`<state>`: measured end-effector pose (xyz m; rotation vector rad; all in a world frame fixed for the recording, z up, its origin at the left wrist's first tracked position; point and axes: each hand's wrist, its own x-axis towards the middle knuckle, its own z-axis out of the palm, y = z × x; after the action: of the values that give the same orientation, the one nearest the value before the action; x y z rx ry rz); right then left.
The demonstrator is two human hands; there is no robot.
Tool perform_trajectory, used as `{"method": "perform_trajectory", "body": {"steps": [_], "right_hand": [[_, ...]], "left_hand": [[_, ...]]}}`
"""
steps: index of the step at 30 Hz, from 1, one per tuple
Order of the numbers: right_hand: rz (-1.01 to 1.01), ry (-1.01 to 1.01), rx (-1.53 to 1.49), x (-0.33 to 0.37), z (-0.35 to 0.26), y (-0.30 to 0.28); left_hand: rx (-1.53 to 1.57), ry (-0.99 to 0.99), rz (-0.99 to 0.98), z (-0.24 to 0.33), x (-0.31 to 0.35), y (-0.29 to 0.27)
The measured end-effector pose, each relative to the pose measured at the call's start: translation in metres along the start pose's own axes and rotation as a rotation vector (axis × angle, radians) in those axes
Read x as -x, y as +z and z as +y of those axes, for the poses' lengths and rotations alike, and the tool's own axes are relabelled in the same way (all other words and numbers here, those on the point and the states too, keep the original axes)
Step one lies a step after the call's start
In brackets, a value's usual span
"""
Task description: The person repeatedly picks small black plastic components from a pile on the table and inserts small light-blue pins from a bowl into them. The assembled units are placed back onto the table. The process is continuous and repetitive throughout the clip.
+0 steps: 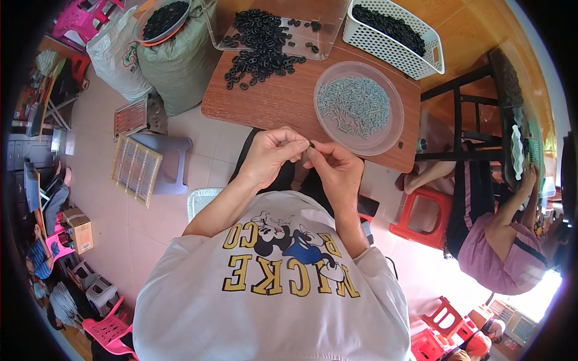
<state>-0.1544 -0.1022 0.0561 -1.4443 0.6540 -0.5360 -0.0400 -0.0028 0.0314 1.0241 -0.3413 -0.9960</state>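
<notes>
Just past the near edge of the table, my left hand (278, 155) and my right hand (338, 171) meet fingertip to fingertip. Between them a small black part (311, 145) shows, mostly covered by the fingers of both. Whether a screw is in it, I cannot tell. Ahead on the wooden table (271, 99) lies a loose heap of black oval plastic pieces (259, 37), spilling out of a clear tray (328, 27). A translucent round basin (393, 123) to the right holds many small silvery screws (354, 103).
At the back right stands a white perforated basket (394, 53) full of black pieces. Sacks (177, 78) and a bowl of black pieces (165, 21) are left of the table. A grey stool (171, 162) stands nearer. To the right, a person in pink (503, 246) sits by a red stool (421, 219).
</notes>
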Motion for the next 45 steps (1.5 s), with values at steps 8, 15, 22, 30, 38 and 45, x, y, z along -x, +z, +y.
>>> {"method": "perform_trajectory", "body": {"steps": [8, 15, 22, 30, 38, 45], "right_hand": [[-0.007, 0.044, -0.035, -0.008, 0.018, 0.005], [-0.012, 0.099, -0.002, -0.010, 0.025, 0.006], [-0.025, 0.108, -0.122, -0.022, 0.033, 0.014], [-0.003, 0.058, -0.243, -0.030, 0.029, 0.011], [-0.046, 0.090, -0.238, -0.021, 0.029, 0.009], [-0.078, 0.091, -0.240, -0.024, 0.033, 0.011]], "left_hand": [[0.078, -0.080, 0.100, -0.009, -0.005, -0.010], [0.031, -0.071, 0.092, -0.011, -0.007, -0.021], [0.030, -0.067, 0.111, -0.006, -0.013, -0.030], [-1.465, 0.648, 0.386, 0.046, -0.056, -0.110], [-1.566, 0.576, 0.242, 0.041, -0.076, -0.128], [-1.489, 0.551, 0.218, 0.036, -0.070, -0.125]]}}
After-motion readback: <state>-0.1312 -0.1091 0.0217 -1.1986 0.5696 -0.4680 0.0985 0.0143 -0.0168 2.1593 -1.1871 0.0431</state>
